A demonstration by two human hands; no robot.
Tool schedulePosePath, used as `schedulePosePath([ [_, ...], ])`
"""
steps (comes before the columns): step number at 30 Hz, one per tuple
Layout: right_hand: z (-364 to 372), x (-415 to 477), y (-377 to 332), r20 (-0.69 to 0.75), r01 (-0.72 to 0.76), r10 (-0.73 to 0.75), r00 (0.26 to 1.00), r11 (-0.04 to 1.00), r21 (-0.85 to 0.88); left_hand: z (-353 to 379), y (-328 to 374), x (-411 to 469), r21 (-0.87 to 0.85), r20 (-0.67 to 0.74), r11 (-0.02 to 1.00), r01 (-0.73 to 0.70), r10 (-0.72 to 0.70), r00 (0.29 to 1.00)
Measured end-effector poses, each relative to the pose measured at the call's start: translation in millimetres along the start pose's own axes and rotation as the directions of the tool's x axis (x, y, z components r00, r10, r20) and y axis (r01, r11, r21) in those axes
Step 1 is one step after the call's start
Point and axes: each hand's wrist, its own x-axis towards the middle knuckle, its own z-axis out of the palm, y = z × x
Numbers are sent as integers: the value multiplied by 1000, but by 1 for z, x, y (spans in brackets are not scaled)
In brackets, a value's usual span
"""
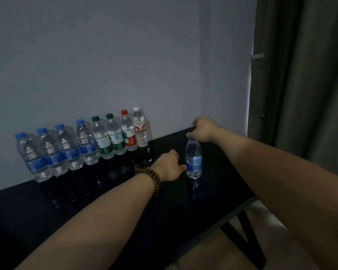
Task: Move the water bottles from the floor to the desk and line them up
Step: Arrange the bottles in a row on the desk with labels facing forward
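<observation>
Nearly finished, by the look of it.
The right hand [203, 129] clasps the cap of the blue-capped clear plastic water bottle [193, 160], upright on the glossy black counter [105, 201], apart from the row of eight clear plastic bottles [86, 145] along the wall. The left hand [169, 165] thumbs its label; grip unclear. Sliding it into line remains.

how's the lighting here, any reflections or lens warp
Head view: dim, bluish, grainy; the glossy black desk mirrors the row of bottles and the lone bottle the right hand holds by its cap; wide-angle warp leans the leftmost bottles outward; a bright sliver edges the curtain.
</observation>
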Motion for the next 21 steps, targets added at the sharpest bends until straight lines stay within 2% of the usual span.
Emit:
schedulePosePath([
  [9,14,1,14,28,79,-78,997,995,-54,35,6,20,-66,17,992,105,-104,994],
  [13,26,8,8,46,116,-111,993,983,-145,49,2,35,-138,-14,977,163,-167,986],
  [16,32,18,2,74,142,-130,989,967,-212,57,-4,48,-194,24,969,156,-155,988],
  [18,33,27,-3,77,165,-153,985,967,-193,64,-11,56,-221,21,966,136,-135,991],
  [21,36,44,-12,62,204,-198,978,970,-131,70,-23,72,-270,-71,955,123,-148,986],
])
